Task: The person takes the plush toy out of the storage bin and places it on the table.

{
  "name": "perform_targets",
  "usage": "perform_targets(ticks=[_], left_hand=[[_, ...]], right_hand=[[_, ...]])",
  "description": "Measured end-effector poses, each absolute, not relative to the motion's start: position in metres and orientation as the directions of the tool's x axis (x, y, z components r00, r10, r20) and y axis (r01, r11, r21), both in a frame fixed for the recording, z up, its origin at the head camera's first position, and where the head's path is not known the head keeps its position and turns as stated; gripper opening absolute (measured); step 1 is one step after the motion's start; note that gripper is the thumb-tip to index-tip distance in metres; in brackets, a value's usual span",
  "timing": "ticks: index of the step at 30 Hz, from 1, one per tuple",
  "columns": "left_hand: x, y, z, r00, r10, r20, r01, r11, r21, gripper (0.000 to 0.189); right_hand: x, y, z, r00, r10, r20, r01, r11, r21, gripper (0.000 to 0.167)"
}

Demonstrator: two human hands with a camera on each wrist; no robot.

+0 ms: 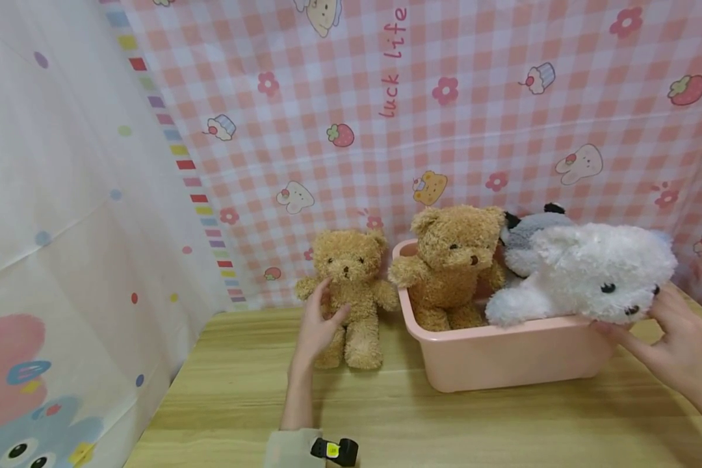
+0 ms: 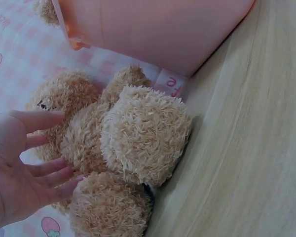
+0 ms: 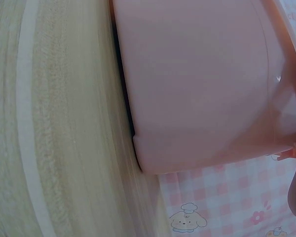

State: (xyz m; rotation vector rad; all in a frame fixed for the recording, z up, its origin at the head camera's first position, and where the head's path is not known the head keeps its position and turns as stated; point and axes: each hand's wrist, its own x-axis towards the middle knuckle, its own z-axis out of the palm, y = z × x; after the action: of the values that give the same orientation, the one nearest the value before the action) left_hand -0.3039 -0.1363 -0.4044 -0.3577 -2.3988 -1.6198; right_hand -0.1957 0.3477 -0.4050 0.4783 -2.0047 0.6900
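Observation:
A light brown teddy bear [image 1: 353, 302] sits upright on the table against the backdrop. My left hand [image 1: 318, 328] is right in front of it, fingers spread and slightly bent at its belly and arm, holding nothing. To the right stands a pink plastic bin [image 1: 515, 354]. Inside it are a second brown teddy bear [image 1: 453, 270], a white plush dog [image 1: 602, 273] leaning over the front rim, and a grey plush toy [image 1: 532, 237] partly hidden behind the dog. My right hand [image 1: 673, 341] grips the bin's right end at the rim, beside the dog's muzzle; its fingers are partly hidden.
The wooden table [image 1: 222, 390] has its left edge beside a white dotted curtain [image 1: 93, 195]. Behind the toys hangs a pink checked cloth [image 1: 386, 162]. A black band with a yellow label [image 1: 333, 448] is on my left wrist.

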Motion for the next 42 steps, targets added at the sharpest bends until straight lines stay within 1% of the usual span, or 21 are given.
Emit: perform_targets(ticks=[11, 20, 25, 30, 37, 42], left_hand=[[-0.301, -0.132, -0.396, -0.927, 0.066, 0.370, 0.374, 0.268, 0.888, 0.058], [-0.293, -0.123, -0.383, -0.891, 0.075, 0.448, 0.450, 0.268, 0.852, 0.051], [-0.290, -0.119, -0.379, -0.886, 0.082, 0.457, 0.461, 0.266, 0.847, 0.048], [-0.286, -0.113, -0.374, -0.867, 0.118, 0.483, 0.497, 0.253, 0.830, 0.046], [-0.284, -0.098, -0.370, -0.822, 0.191, 0.536, 0.568, 0.200, 0.799, 0.044], [-0.280, -0.085, -0.366, -0.815, 0.202, 0.544, 0.578, 0.201, 0.791, 0.044]], right_hand=[[-0.196, 0.347, -0.406, -0.486, -0.060, 0.872, -0.583, 0.766, -0.272, 0.083], [-0.196, 0.347, -0.407, -0.466, -0.059, 0.883, -0.569, 0.784, -0.248, 0.080], [-0.197, 0.347, -0.407, -0.458, -0.062, 0.887, -0.575, 0.781, -0.243, 0.078], [-0.197, 0.347, -0.408, -0.458, -0.068, 0.886, -0.573, 0.785, -0.235, 0.079], [-0.197, 0.347, -0.408, -0.447, -0.076, 0.891, -0.578, 0.785, -0.223, 0.079], [-0.198, 0.346, -0.408, -0.445, -0.071, 0.893, -0.575, 0.787, -0.224, 0.080]])
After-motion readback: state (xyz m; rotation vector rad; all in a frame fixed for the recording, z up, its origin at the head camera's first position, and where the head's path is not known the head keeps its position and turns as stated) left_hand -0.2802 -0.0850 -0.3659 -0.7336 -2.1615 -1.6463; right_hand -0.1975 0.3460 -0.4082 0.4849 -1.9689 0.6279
